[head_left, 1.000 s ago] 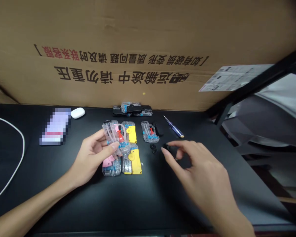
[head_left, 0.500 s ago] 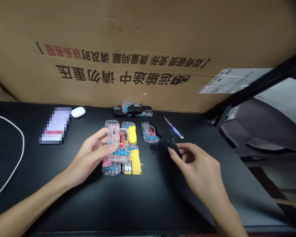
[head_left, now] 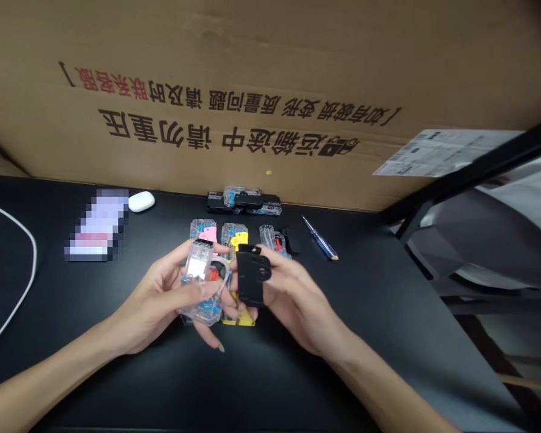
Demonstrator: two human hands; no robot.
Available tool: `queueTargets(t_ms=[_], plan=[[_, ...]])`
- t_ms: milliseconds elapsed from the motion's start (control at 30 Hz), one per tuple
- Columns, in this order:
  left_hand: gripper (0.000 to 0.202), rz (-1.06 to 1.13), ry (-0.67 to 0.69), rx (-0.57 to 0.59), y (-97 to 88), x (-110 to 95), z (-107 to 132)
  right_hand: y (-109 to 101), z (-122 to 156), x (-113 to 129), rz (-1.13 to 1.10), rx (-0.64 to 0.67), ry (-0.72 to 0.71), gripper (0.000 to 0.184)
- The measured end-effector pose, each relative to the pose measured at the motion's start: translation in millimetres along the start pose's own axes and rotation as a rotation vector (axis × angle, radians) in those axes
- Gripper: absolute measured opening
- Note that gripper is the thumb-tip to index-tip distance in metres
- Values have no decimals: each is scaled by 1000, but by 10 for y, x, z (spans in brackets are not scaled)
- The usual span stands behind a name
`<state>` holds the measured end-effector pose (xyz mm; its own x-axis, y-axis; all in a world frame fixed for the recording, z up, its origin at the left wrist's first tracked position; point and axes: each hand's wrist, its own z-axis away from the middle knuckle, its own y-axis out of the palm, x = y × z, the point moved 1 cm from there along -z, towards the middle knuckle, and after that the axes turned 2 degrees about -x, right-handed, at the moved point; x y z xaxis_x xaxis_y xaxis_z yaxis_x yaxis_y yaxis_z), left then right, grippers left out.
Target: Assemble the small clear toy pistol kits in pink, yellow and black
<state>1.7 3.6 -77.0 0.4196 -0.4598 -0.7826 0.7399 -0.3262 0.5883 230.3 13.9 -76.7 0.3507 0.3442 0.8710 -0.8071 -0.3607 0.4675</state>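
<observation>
Above our black desk [head_left: 72, 349], our left hand [head_left: 155, 300] has its fingers [head_left: 205, 290] closed on an upright clear plastic casing [head_left: 201, 282], while our right hand [head_left: 293, 300] pinches an upright flat black plastic plate [head_left: 250, 278] just right of it.

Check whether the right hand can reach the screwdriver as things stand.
Probably yes, once it lets go: the right hand holds a black plastic piece, but nothing appears to lie between it and the screwdriver.
</observation>
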Motion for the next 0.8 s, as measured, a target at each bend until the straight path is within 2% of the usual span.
queueTargets(t_ms=[100, 233, 367, 433, 567, 667, 733, 767, 800], plan=[[41, 58, 28, 20, -12, -11, 28, 45, -19, -111, -107, 42, 52, 36], [41, 74, 44, 12, -6, 4, 23, 91, -32, -129, -138, 15, 77, 38], [63, 69, 100, -90, -33, 37, 13, 149, -30, -141, -150, 31, 80, 35], [69, 24, 103, -103, -52, 67, 20, 164, -12, -168, -141, 23, 82, 35], [36, -123, 89, -134, -42, 116, 46, 172, 22, -225, -101, 44, 58, 39], [41, -134, 105, -220, 29, 101, 41, 158, 23, -198, 11, 51, 9, 41], [44, -79, 121, -275, 83, 73, 28, 110, 20, -116, 208, 37, -23, 39], [44, -59, 123, -297, 103, 58, 22, 60, 20, -52, 369, -10, -66, 38], [43, -49, 123, -315, 117, 44, 17, -12, 24, 31, 533, -120, -160, 37]])
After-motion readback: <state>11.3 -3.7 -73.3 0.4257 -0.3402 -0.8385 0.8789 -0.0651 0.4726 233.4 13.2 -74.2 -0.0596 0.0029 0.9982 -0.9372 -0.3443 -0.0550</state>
